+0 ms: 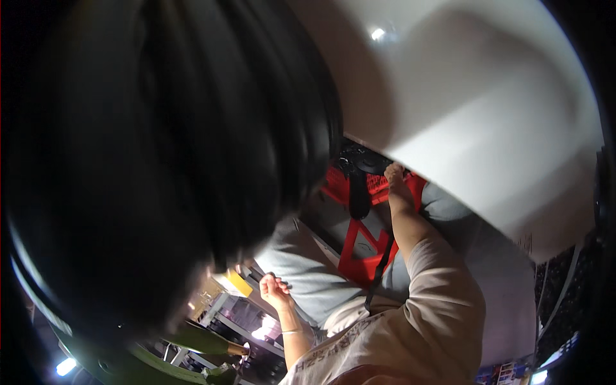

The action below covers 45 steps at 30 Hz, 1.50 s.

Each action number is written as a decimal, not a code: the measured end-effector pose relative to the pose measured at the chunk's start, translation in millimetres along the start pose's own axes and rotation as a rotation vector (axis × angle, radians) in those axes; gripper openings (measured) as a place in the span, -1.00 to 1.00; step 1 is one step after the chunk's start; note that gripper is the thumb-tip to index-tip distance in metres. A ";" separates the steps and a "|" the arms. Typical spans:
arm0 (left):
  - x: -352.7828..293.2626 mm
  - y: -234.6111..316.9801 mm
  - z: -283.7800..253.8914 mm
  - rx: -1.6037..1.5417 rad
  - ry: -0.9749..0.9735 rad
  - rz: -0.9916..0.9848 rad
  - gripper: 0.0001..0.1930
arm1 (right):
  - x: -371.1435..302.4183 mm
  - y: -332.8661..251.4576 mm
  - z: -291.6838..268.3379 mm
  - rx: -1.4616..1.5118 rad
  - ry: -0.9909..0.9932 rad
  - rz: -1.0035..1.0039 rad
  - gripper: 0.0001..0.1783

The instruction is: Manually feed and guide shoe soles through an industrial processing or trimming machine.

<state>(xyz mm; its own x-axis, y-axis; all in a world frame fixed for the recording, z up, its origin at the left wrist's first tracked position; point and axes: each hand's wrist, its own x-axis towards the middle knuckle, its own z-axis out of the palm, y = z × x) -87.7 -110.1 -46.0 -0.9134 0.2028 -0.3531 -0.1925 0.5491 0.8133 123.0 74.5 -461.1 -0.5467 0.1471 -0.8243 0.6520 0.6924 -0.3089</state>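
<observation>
My left hand [274,292], with a thin band at the wrist, is held up beside my grey trouser leg [308,273]. Its fingers are curled into a fist, and whatever they may hold is hidden. My right hand [394,174] reaches down to a red plastic basket [375,186] with a perforated side, just under the edge of a large white panel [462,109]. Its fingers are bent together next to black parts [362,160] in the basket; what they grip cannot be made out. A long black piece [359,196] hangs over the basket's side.
A big black ribbed object [192,128], blurred and very close, covers the left and upper left. Below the basket is a red triangular plastic frame [362,253]. A black strap [383,263] hangs near my waist. Green machine parts [199,340] and a yellow piece [239,283] are at lower left.
</observation>
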 end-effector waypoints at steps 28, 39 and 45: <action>13.3 -24.3 -15.5 -0.077 0.003 0.006 -0.91 | -39.8 -165.8 98.8 0.470 0.229 0.399 -0.60; 3.1 -21.6 -13.9 -0.051 -0.010 0.008 -0.90 | -2.7 -164.1 149.4 0.540 0.439 0.527 -0.67; 7.6 -16.8 -12.4 -0.033 0.042 0.019 -0.90 | -5.4 -140.5 123.2 0.643 0.330 0.432 -0.69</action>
<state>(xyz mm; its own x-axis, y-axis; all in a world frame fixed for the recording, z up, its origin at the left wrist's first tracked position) -95.8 -127.8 -56.6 -0.9310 0.1783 -0.3183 -0.1861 0.5183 0.8347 99.0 -110.7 -471.8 -0.2409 0.5750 -0.7819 0.9567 0.0051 -0.2910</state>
